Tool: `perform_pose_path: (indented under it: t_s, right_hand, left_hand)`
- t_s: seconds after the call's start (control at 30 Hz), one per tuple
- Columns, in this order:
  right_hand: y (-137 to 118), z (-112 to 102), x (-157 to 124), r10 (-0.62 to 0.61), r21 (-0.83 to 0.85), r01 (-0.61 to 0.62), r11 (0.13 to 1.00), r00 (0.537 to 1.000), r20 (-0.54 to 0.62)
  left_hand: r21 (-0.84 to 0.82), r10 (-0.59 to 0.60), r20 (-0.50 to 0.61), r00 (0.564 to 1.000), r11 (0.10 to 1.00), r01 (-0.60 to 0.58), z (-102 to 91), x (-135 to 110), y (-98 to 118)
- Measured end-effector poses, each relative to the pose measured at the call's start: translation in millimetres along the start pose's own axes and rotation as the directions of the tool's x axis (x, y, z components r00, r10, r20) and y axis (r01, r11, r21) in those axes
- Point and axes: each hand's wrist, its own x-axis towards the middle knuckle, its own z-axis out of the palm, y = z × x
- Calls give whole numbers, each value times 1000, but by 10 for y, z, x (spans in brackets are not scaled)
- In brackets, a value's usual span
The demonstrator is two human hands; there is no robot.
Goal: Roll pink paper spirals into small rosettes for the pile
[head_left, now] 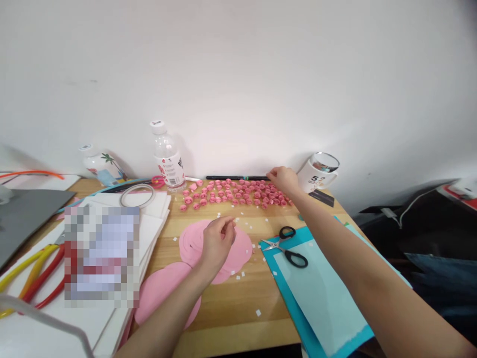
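My left hand [219, 239] hovers over a stack of pink paper circles [188, 238], its thumb and fingers curled together. Whatever may be between those fingertips is hidden or too small to make out. Stretched toward the wall, my right hand [282, 178] is closed at the right end of a black pen [234, 177], just behind many small rolled pink paper roses [242, 191]. I cannot see what its fingers pinch. More pink circles [164, 293] lie partly under my left forearm. Black-handled scissors [286, 246] rest spread beside my right forearm, on blue paper [276, 268].
A white mug [316, 174] and a dark card [321, 197] stand back right. Against the wall at left are a clear bottle [167, 159] and a tilted white bottle [102, 166]. White papers [152, 233], a tape roll [137, 196] and red-and-yellow-handled tools [40, 278] fill the left.
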Motion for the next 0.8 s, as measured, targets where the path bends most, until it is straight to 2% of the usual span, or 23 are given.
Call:
perform_pose_path:
  t_s: [0.13, 0.23, 0.3, 0.37, 0.47, 0.57, 0.67, 0.77, 0.8]
  right_hand:
    - [46, -191, -171, -45, 69, 48, 996, 998, -49]
    - [56, -348, -521, -195, 263, 209, 942, 978, -77]
    - [55, -452, -854, -366, 352, 352, 867, 930, -26]
    - [68, -529, -1214, -506, 354, 455, 817, 860, 62]
    - [141, -535, -1669, -555, 390, 468, 793, 819, 147]
    - [274, -395, -1921, -535, 372, 465, 803, 839, 106]
    - [399, -209, -1996, -509, 337, 462, 820, 858, 62]
    - [408, -89, -2003, -431, 257, 414, 873, 902, 10]
    - [371, -71, -2006, -405, 236, 395, 888, 914, -6]
  left_hand:
    - [30, -13, -26, 1000, 999, 14, -30, 12, 12]
    - [82, -4, -58, 998, 997, 8, -46, 32, -27]
    - [130, -14, -72, 997, 991, 24, -52, 47, -52]
    - [193, -13, -68, 998, 981, 26, -57, 53, -62]
    - [299, 32, 10, 999, 954, -34, -64, 36, -42]
    - [416, 82, 143, 986, 899, -135, -66, 5, -3]
    - [490, 113, 256, 960, 841, -229, -68, -5, 9]
    - [436, 121, 357, 926, 855, -280, -86, 12, -22]
    - [413, 116, 356, 927, 871, -268, -96, 22, -33]
